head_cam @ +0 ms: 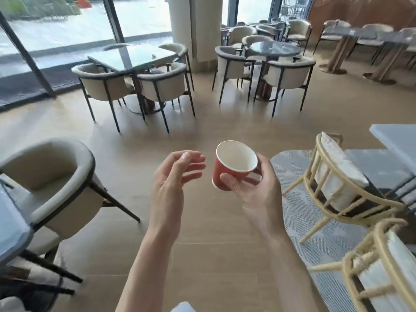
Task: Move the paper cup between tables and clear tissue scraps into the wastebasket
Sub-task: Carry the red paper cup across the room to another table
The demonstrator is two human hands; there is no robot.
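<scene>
A: So, from the head camera, where is the paper cup (pixel 234 165)?

B: Up in the air over the wooden floor (pixel 202 221), held by the right hand (pixel 254 188). The thumb presses its red wall from the near side and the fingers wrap round the far side, so most of them are hidden behind the cup. It tilts, mouth toward the camera, and the white inside looks empty.

A: And the left hand (pixel 173 179)?

B: Just left of the cup, not touching it. Its fingers are loosely bent and apart, with nothing between them. Both forearms run out of the bottom edge.

A: What lies around the cup?

B: Left of it, a cream armchair (pixel 51 176) beside a grey table corner (pixel 11 221) that the frame cuts off. Right of it, two pale rattan chairs (pixel 337 183) on a patterned grey rug (pixel 292 199), with another table edge (pixel 396 140) cropped at the right border. Beyond the cup, a square glass table (pixel 132 57) ringed by armchairs, and a round table (pixel 274 48) further right.

A: Any tissue scraps or a wastebasket?

B: I cannot make them out. The far tables are smeared by blur and glare from the windows (pixel 67 30), so small things on them would not be readable. A pale blue shape (pixel 182 307) at the bottom edge is cut off too; I cannot tell what it is.
</scene>
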